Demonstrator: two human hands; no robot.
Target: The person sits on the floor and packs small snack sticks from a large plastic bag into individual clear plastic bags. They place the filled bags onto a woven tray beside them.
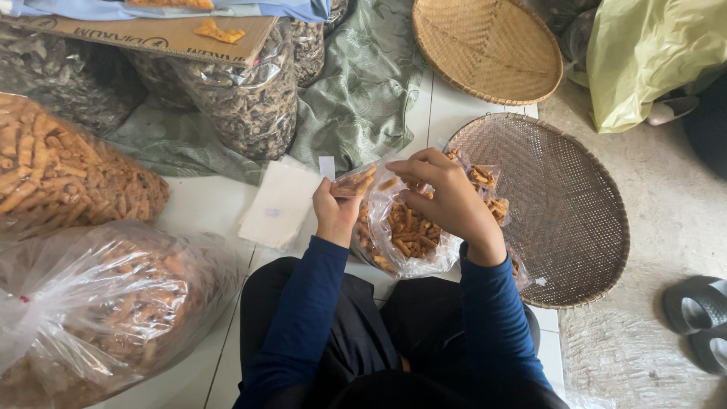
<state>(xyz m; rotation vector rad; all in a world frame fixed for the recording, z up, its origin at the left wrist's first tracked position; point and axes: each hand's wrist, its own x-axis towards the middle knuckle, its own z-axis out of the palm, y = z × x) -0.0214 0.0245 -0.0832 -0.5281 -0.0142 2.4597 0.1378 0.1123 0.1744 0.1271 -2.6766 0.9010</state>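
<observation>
A small clear plastic bag [401, 235] filled with orange stick-shaped snacks rests on my lap over the white tiled floor. My left hand [334, 210] pinches the bag's upper left edge. My right hand [445, 198] curls over the bag's open top, fingers gripping the plastic. Both arms wear dark blue sleeves. More small packets of the same snacks [485, 182] lie behind my right hand on the rim of a brown woven tray [568, 212].
Two big clear bags of orange snacks [68, 174] [98, 303] lie at left. Bags of dark dried goods [250, 106] and cardboard stand behind. A stack of white paper [280, 203], a second woven tray [488, 45], a yellow-green bag [651, 53] and dark sandals [700, 318] surround me.
</observation>
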